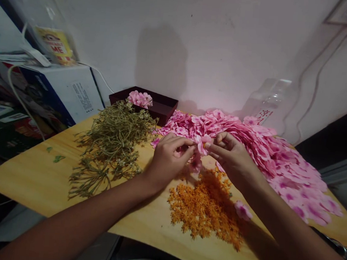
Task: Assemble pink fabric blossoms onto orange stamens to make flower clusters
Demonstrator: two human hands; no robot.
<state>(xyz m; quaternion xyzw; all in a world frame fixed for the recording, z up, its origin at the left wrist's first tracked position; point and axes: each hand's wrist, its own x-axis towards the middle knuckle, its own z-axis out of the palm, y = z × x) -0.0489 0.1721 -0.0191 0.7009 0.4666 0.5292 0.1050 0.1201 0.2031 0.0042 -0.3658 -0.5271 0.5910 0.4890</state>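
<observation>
Above the middle of the table, my left hand point(171, 154) pinches a pink artificial flower point(201, 144) between thumb and fingers. From the other side my right hand point(234, 155) closes its thumb and forefinger at the flower's edge, near a small orange bit in its centre. Below both hands spreads a pile of orange flower centres point(206, 204). A heap of pink petals point(281, 166) runs behind and right of my right hand. To the left of my left hand lies a bundle of green stems point(119, 133). One loose pink petal point(243, 210) rests beside the orange pile.
A dark red tray point(166, 103) with a pink flower cluster point(140, 99) stands against the wall. A clear plastic bottle point(268, 101) is behind the petals. Boxes point(71, 94) and a labelled jar point(55, 42) stand left of the wooden table point(31, 179).
</observation>
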